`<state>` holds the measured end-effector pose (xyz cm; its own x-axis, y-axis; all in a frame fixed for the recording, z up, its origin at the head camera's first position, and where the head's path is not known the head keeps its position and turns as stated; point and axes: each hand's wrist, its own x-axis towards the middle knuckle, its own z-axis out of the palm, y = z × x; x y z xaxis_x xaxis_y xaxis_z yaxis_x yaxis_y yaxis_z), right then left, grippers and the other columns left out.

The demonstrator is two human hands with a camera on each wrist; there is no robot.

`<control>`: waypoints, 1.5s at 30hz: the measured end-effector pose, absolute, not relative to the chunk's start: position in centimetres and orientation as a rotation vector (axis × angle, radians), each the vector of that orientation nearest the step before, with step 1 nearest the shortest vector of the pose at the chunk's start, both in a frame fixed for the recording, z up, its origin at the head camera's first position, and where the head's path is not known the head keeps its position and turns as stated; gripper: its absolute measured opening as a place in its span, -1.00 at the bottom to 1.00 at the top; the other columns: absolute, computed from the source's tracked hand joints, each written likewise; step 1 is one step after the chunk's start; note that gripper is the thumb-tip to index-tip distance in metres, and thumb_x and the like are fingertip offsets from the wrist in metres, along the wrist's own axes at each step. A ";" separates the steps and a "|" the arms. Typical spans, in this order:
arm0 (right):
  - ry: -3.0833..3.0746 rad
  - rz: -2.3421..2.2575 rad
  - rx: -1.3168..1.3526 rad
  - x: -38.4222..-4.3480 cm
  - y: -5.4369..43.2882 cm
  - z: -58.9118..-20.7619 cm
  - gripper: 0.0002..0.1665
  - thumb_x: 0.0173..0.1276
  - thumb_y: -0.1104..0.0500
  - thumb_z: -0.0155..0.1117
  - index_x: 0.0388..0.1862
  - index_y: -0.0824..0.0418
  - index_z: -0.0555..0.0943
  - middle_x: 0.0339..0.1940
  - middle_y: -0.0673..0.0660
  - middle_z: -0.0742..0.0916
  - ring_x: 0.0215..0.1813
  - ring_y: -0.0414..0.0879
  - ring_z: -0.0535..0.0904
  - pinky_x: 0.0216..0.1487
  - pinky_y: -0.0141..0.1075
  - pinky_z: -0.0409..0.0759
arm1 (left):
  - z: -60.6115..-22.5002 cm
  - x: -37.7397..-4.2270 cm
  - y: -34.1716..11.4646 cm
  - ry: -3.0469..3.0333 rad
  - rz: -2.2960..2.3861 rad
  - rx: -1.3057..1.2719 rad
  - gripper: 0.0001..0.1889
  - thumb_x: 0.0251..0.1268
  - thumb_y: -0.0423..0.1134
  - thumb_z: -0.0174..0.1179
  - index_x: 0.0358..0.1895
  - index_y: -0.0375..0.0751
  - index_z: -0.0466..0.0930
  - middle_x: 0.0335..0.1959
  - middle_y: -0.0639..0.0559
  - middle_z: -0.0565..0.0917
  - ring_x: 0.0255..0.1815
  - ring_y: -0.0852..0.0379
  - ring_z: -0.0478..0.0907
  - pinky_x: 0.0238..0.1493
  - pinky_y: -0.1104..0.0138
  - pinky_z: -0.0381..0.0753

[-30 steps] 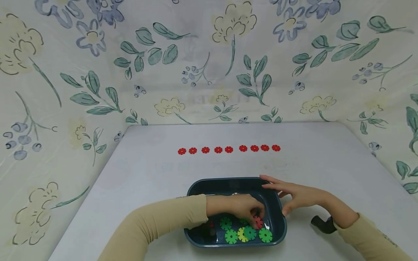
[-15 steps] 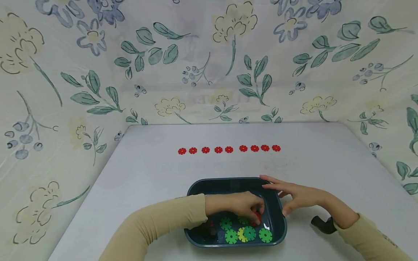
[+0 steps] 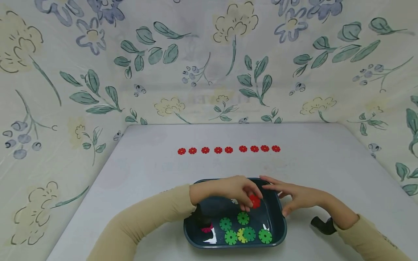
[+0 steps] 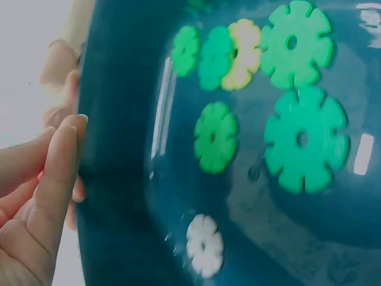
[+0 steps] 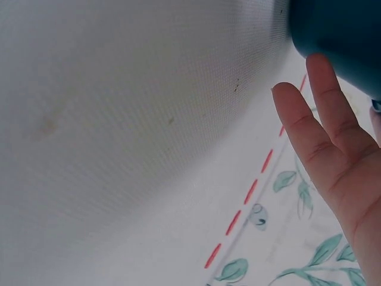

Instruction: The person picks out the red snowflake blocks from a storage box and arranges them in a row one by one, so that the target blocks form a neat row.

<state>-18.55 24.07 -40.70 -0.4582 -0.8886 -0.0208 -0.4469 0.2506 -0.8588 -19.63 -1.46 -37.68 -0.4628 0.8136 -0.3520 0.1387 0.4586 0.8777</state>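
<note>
My left hand, over the dark blue tray, pinches a red flower-shaped disc between thumb and fingers. In the left wrist view its fingertips meet beside the tray wall, and the disc is hidden. Fingers spread and fairly straight, my right hand touches the tray's right rim. Inside the tray lie several green notched discs, a yellow one partly under a green one, a white one and a pinkish-red one.
Farther back, several red flower-shaped discs form a left-to-right row on the white table. A flower-printed cloth rises behind and at both sides. Something black shows under the right wrist.
My left hand has lifted the red disc from the tray's floor and moved up and slightly left with it. The right hand has stayed at the rim.
</note>
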 end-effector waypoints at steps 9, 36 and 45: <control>2.065 -1.090 -1.120 -18.4 24.1 -40.7 -0.09 0.12 0.02 0.29 0.39 0.23 0.14 0.48 -0.14 0.01 0.28 -0.61 -0.02 0.02 -0.11 0.47 | -35.4 -21.3 -4.6 1.893 1.255 0.702 -0.59 0.13 -0.44 0.18 0.11 -0.27 0.47 -0.39 -0.11 0.64 -0.23 -0.18 0.64 -0.24 0.29 0.64; 2.057 -1.101 -1.156 -18.6 24.1 -40.9 -0.06 0.09 0.05 0.32 0.38 0.32 0.12 0.48 -0.19 -0.02 0.32 -0.54 -0.01 0.02 -0.13 0.48 | -32.8 -27.5 -16.9 2.399 1.503 0.214 -0.49 0.18 -0.24 0.21 0.23 -0.14 0.34 -0.14 -0.22 0.61 -0.36 0.07 0.65 -0.15 0.21 0.61; 2.057 -1.101 -1.166 -18.5 24.0 -40.8 -0.06 0.09 0.04 0.31 0.37 0.33 0.13 0.48 -0.19 -0.01 0.32 -0.54 -0.01 0.01 -0.15 0.49 | -35.0 -28.8 -20.8 2.551 1.462 0.077 -0.47 0.25 -0.15 0.14 0.28 -0.12 0.28 0.04 -0.23 0.54 -0.09 -0.12 0.56 -0.11 0.26 0.55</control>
<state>-18.54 24.00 -40.78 -0.4890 -0.8708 -0.0503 -0.4413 0.2967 -0.8469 -28.77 -20.81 -34.99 -0.9787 0.1438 -0.1465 -0.0537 0.5094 0.8589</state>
